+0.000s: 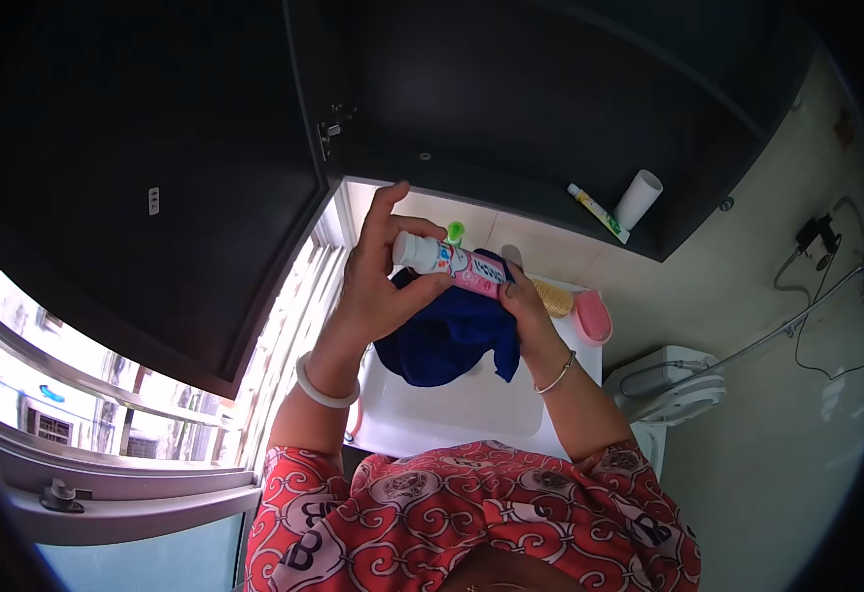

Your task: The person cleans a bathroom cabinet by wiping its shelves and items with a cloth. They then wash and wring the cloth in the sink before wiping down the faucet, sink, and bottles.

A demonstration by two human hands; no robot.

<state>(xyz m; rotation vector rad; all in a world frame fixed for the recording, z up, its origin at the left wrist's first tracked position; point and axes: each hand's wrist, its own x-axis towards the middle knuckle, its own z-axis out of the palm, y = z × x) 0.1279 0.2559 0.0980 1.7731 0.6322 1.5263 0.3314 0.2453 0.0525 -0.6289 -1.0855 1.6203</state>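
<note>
A pink and white bottle (462, 266) with a white cap is held tilted between both hands, over a white sink (432, 414). At its capped end, my left hand (378, 271) pinches it between thumb and fingers, the index finger raised. My right hand (531, 311) grips the bottle's other end. A dark blue cloth (442, 340) hangs below the bottle, beside my right hand; which fingers hold it is hidden.
An open dark cabinet (511, 109) above holds a toothpaste tube (598, 212) and a white cup (638, 199). A pink soap dish (593, 318) and a yellow brush (553, 297) sit at the sink's back right. The cabinet door (146, 128) stands open at left, by a window.
</note>
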